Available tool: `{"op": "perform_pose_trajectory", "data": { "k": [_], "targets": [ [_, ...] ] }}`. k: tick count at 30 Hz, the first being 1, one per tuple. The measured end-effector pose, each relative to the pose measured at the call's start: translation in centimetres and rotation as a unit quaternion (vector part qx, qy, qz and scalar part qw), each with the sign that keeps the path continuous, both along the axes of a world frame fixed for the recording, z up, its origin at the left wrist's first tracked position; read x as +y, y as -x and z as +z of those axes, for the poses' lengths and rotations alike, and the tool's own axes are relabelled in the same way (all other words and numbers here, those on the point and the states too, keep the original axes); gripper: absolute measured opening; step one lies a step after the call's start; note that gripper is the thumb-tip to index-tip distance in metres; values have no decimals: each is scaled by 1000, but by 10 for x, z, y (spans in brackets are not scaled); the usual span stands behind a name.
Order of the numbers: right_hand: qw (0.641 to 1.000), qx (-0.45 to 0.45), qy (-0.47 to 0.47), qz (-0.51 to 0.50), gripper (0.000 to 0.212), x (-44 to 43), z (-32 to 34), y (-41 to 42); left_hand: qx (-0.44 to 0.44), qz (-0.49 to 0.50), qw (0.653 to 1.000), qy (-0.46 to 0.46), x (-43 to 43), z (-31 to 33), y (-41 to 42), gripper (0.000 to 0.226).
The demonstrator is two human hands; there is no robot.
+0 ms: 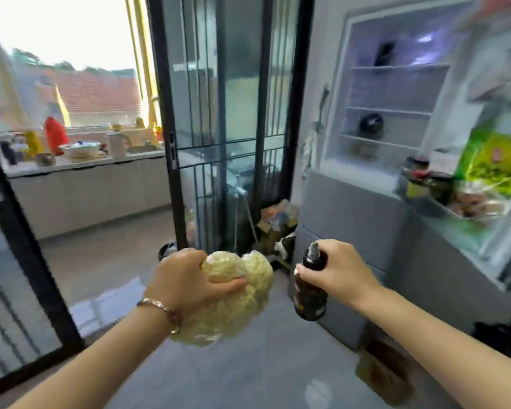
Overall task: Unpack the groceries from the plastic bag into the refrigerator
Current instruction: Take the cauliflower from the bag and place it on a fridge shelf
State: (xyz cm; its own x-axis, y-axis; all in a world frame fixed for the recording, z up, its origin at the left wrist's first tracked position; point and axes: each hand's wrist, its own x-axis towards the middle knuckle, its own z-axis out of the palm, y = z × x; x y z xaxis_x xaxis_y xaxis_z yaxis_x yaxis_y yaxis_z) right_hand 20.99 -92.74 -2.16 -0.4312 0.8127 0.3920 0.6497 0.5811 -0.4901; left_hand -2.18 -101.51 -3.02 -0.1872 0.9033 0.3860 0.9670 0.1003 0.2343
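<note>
left hand (186, 278) gripping cauliflower (236, 302), right hand (334, 270) — bottle (310, 293)

A red jug (55, 135) and white bowl (80, 147) stand on the counter (124, 158).

Your left hand (186, 278) grips a lumpy pale-yellow wrapped bundle (233, 308), your right hand (337, 273) holds a dark bottle (310, 293) upright near its neck, and the refrigerator (396, 93) stands open to your right, its interior lit.
</note>
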Motion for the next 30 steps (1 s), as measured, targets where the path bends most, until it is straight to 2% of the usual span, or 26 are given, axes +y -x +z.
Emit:
{"op": "perform_pose_trajectory", "data": {
  "k": [3, 7, 10, 13, 18, 22, 27, 30],
  "targets": [
    [997, -8, 12, -73, 34, 54, 12, -46, 3, -57, 998, 1, 80, 7, -39, 92],
    [985, 9, 22, -171, 23, 115, 26, -93, -11, -120, 993, 13, 176, 16, -81, 76],
    [968, 33, 10, -247, 19, 153, 36, -120, -7, -177, 984, 26, 250, 19, -101, 77],
    [946, 43, -2, -321, 19, 184, 48, -139, 0, -226, 973, 38, 323, 26, -121, 69],
    [895, 76, -62, -436, 21, 232, 81, -169, 62, -313, 947, 48, 423, 40, -154, 67],
    [859, 42, -107, -498, 20, 263, 110, -200, 64, -361, 929, 49, 477, 47, -174, 66],
    [846, -38, -15, -532, 25, 308, 95, -235, 25, -395, 915, 79, 514, 40, -192, 65],
    [854, -31, 64, -515, 32, 329, 65, -240, 10, -403, 911, 85, 527, 35, -196, 66]
  ]
}}
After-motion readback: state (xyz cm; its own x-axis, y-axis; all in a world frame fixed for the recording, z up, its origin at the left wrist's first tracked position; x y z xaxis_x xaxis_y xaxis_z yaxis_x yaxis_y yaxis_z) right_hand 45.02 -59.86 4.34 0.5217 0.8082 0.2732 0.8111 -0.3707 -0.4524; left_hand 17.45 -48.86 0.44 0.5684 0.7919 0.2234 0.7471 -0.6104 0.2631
